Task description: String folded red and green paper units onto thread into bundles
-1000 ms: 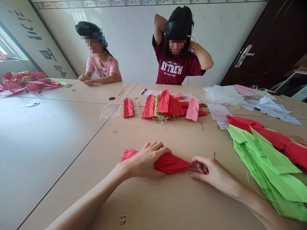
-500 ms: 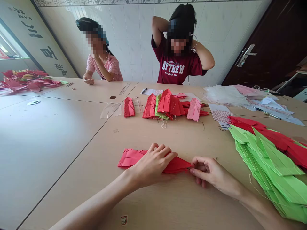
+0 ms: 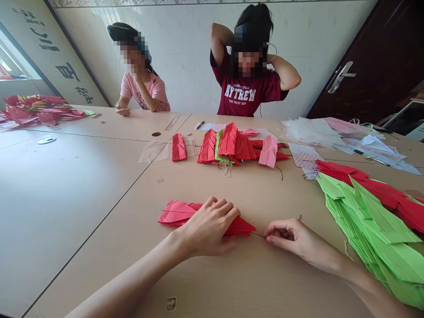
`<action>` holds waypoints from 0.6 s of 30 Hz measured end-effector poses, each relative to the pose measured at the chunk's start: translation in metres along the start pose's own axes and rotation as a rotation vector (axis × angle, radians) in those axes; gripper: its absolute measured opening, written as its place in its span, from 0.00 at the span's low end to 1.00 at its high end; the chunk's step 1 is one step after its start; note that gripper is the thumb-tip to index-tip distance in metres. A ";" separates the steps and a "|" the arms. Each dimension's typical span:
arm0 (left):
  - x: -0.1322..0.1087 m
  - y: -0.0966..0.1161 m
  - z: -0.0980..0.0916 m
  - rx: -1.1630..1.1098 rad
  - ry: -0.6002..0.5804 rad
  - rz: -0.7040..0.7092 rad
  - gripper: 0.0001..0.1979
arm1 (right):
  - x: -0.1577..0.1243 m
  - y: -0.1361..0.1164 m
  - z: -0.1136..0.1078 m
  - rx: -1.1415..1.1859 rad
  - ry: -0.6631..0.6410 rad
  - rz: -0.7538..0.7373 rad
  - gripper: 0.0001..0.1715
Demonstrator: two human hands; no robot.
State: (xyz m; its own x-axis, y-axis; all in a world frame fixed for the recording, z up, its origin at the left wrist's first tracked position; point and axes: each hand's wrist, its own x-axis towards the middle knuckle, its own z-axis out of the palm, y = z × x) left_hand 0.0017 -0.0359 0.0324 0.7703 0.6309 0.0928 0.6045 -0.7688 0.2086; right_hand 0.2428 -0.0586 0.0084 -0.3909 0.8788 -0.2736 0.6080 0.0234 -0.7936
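A stack of red folded paper pieces (image 3: 179,211) lies on the wooden table (image 3: 99,212) just in front of me. My left hand (image 3: 208,227) presses down on this stack, fingers curled over it. A thin dark thread (image 3: 260,235) runs out of the stack's right tip. My right hand (image 3: 293,240) pinches that thread a little to the right of the tip, fingers closed.
A big pile of green folded pieces (image 3: 374,229) over red ones (image 3: 387,194) lies at my right. Bundles of red, green and pink folded pieces (image 3: 232,145) sit mid-table. Two people sit across the table. White sheets (image 3: 311,130) lie far right, more red paper (image 3: 36,110) far left.
The red stack has slid left along the thread under my left hand. A gap with bare thread now shows between the stack's tip and my right hand.
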 end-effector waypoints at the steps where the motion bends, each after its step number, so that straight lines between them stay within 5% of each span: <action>1: 0.000 -0.001 -0.001 0.008 -0.002 -0.004 0.12 | 0.000 0.001 -0.002 -0.011 -0.005 -0.003 0.19; 12: -0.003 -0.005 -0.001 0.036 -0.007 0.018 0.15 | -0.001 0.005 -0.010 -0.041 -0.025 0.015 0.16; 18: -0.003 -0.004 -0.002 0.044 0.004 0.002 0.07 | -0.002 0.007 -0.016 -0.027 0.010 0.028 0.13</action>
State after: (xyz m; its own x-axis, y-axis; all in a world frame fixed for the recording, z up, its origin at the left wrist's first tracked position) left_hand -0.0037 -0.0346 0.0329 0.7710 0.6294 0.0967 0.6112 -0.7740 0.1652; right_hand 0.2588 -0.0528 0.0121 -0.3666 0.8840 -0.2900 0.6372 0.0115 -0.7706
